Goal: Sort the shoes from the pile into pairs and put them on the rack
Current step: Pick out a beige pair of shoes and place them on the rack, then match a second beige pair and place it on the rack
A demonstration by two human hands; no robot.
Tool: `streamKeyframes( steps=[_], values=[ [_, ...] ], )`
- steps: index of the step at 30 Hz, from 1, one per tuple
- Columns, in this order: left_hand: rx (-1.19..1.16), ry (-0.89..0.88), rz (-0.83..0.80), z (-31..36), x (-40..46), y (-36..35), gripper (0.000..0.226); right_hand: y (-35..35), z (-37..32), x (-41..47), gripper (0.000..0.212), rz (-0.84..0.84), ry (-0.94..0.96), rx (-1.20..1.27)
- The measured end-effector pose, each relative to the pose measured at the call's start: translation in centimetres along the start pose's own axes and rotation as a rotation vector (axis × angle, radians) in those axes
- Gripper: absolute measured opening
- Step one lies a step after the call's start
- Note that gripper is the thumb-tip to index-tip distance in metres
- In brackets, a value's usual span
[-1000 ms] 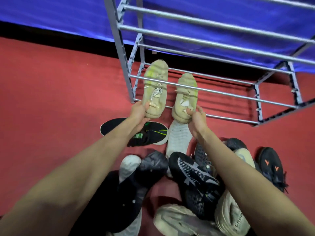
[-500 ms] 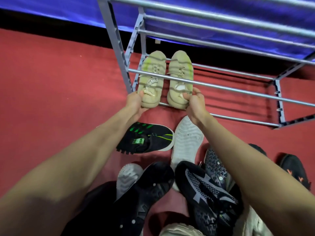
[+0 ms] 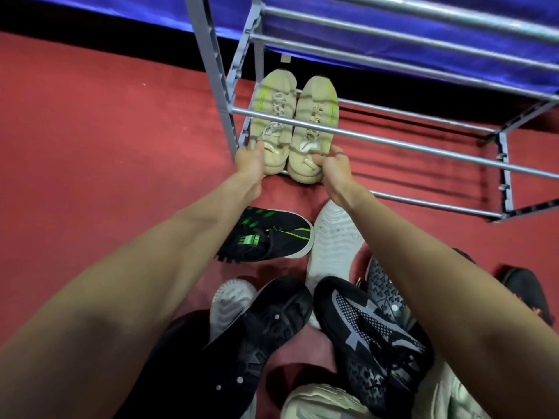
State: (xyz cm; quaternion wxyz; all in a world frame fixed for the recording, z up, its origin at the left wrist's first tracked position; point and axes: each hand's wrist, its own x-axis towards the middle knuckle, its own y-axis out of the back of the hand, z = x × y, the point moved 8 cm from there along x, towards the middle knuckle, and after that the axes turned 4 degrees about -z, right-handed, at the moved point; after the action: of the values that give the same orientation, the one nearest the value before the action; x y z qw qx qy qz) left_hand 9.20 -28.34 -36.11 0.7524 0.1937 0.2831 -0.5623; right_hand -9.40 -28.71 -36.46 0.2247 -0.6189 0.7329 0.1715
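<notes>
first pair in: two beige shoes [image 3: 292, 128] side by side on rack [image 3: 393, 143] bottom tier, 12 o'clock. left hand [image 3: 251, 160] and right hand [image 3: 331, 166] each pinching a heel. pile [image 3: 317, 313] at 6 o'clock unsorted; most work remains.

Dim, even light; rack [image 3: 393, 140] bars cast striped shadows, and wide-angle distortion bends the edges.

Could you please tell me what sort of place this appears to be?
Probably an indoor staged or workshop space rather than a home: a red carpeted floor, a blue sheet hung along the wall, and a bare metal shoe rack beside a pile of loose shoes.
</notes>
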Motion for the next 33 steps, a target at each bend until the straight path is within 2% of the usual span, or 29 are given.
streamKeyframes(
  steps=[3,8,13,16,21,26,29,33],
  values=[
    [0.121,0.018,0.135,-1.0,1.4,0.9,0.056,-0.4,-0.4,-1.0,0.031,-0.047,0.001,-0.096],
    [0.391,-0.038,0.236,1.6,-5.5,1.1,0.043,0.7,-1.3,-5.2,0.033,-0.046,0.073,-0.268],
    [0.672,-0.177,0.109,0.4,-11.4,0.1,0.037,4.2,0.1,-12.2,0.033,0.004,0.106,-0.562],
    [0.723,-0.254,0.019,-1.5,-15.6,-1.2,0.032,7.5,1.7,-16.8,0.032,0.020,0.060,-0.611],
    [0.684,-0.185,-0.218,-6.5,-20.8,-3.5,0.027,14.2,2.3,-24.3,0.030,0.192,0.095,-0.669],
    [0.903,-0.198,-0.367,-10.3,-26.0,-4.9,0.027,18.4,2.9,-30.5,0.030,0.336,0.200,-0.833],
    [1.217,-0.175,-0.531,-13.9,-28.5,-4.9,0.024,19.4,4.3,-33.4,0.047,0.366,0.144,-0.878],
    [1.655,-0.091,-0.620,-17.8,-29.9,-3.1,0.061,20.0,7.2,-35.5,0.093,0.390,-0.039,-0.910]
  ],
)
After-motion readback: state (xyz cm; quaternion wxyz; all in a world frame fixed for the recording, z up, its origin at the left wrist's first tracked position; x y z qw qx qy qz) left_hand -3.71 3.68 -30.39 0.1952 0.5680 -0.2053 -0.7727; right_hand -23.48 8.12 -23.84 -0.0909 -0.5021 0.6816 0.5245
